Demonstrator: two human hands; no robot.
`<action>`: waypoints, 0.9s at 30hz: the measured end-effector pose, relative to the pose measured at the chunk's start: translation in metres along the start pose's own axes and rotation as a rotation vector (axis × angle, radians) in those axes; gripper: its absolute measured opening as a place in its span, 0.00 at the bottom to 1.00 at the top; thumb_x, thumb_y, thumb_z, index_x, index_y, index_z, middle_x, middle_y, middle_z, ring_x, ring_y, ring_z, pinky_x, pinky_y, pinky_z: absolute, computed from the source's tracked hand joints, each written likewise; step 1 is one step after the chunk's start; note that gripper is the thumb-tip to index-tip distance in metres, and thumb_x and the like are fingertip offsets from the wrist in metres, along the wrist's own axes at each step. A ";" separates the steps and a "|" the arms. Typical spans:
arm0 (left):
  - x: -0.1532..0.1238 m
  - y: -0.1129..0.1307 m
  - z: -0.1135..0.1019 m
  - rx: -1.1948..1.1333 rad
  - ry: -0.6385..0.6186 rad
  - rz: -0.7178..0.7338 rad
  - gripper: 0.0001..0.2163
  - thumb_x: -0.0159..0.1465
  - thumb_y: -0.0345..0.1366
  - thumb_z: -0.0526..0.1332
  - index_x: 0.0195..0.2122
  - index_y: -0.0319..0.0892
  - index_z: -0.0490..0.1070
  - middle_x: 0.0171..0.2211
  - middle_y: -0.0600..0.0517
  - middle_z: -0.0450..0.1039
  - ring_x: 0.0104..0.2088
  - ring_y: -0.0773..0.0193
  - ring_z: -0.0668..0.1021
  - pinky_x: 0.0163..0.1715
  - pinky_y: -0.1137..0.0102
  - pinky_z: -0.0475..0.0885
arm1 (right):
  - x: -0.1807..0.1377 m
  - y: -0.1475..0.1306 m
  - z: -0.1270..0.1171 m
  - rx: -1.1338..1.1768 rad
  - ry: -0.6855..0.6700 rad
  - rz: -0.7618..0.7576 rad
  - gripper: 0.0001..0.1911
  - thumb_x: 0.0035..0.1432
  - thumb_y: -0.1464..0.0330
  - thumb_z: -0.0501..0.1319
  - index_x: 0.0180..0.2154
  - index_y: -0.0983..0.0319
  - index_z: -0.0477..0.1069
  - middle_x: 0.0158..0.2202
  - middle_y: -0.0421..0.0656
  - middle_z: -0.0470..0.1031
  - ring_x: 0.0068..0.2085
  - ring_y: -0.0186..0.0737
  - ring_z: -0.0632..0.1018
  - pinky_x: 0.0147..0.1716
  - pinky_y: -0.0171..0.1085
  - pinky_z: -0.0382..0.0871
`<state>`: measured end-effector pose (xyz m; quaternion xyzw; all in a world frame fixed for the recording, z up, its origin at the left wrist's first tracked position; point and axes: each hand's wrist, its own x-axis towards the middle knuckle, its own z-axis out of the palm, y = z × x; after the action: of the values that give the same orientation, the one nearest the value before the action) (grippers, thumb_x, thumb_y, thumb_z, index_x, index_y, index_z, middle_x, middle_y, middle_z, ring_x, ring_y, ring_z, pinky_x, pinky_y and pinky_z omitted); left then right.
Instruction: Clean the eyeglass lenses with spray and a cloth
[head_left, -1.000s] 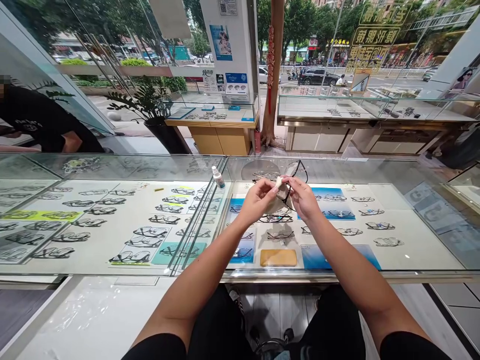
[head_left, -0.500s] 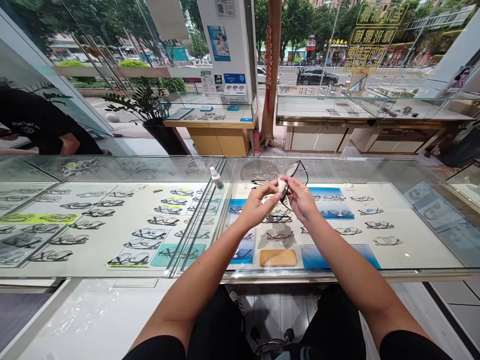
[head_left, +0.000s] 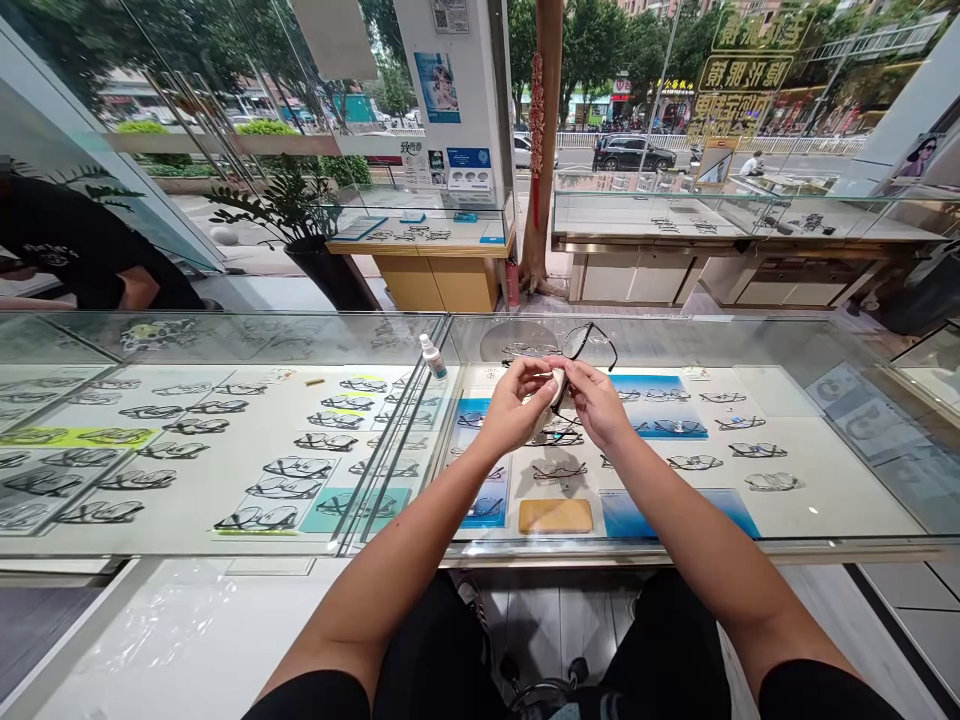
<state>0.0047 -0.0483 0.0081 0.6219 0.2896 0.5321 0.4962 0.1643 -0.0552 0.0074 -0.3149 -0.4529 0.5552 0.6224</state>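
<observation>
Both my hands meet above the glass counter (head_left: pixel 750 345). My left hand (head_left: pixel 516 405) pinches a small pale cloth (head_left: pixel 557 378) against a pair of black-framed glasses (head_left: pixel 583 343). My right hand (head_left: pixel 596 402) grips the frame of the same glasses just below the lens that sticks up behind my fingers. Fingers of both hands are closed. A small white dropper bottle (head_left: pixel 432 357) stands on the glass to the left of my hands.
Under the glass lie several rows of spectacle frames (head_left: pixel 300 468) on white and blue trays, plus a tan pad (head_left: pixel 556 516). A person in black (head_left: pixel 82 250) sits at far left behind the counter. More display cases (head_left: pixel 742 225) and a potted plant (head_left: pixel 300 210) stand beyond.
My hands have shifted slightly and the glasses have turned a little, the upper lens now tilted more left. The cloth stays pinched on the frame.
</observation>
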 end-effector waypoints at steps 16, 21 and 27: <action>0.001 -0.008 0.000 0.073 0.084 -0.032 0.29 0.56 0.56 0.81 0.43 0.46 0.69 0.46 0.49 0.73 0.49 0.59 0.77 0.47 0.67 0.72 | -0.001 0.000 0.000 -0.033 -0.040 0.005 0.25 0.53 0.41 0.78 0.40 0.53 0.89 0.55 0.45 0.87 0.66 0.56 0.79 0.70 0.52 0.69; -0.004 -0.001 0.004 0.287 0.073 0.153 0.19 0.64 0.53 0.76 0.35 0.45 0.72 0.41 0.49 0.72 0.44 0.57 0.75 0.42 0.66 0.69 | -0.004 0.002 0.002 -0.009 -0.041 0.027 0.26 0.52 0.41 0.79 0.40 0.54 0.89 0.54 0.45 0.86 0.61 0.54 0.80 0.64 0.47 0.72; -0.007 -0.003 0.002 0.497 0.100 0.311 0.10 0.74 0.47 0.67 0.46 0.48 0.82 0.45 0.45 0.73 0.48 0.52 0.74 0.49 0.59 0.71 | -0.003 -0.001 0.000 0.076 -0.012 0.111 0.25 0.52 0.44 0.79 0.45 0.52 0.90 0.45 0.41 0.87 0.42 0.42 0.80 0.39 0.38 0.73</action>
<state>0.0055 -0.0536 0.0027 0.7344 0.3363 0.5444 0.2264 0.1650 -0.0584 0.0078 -0.3126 -0.4171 0.6074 0.5995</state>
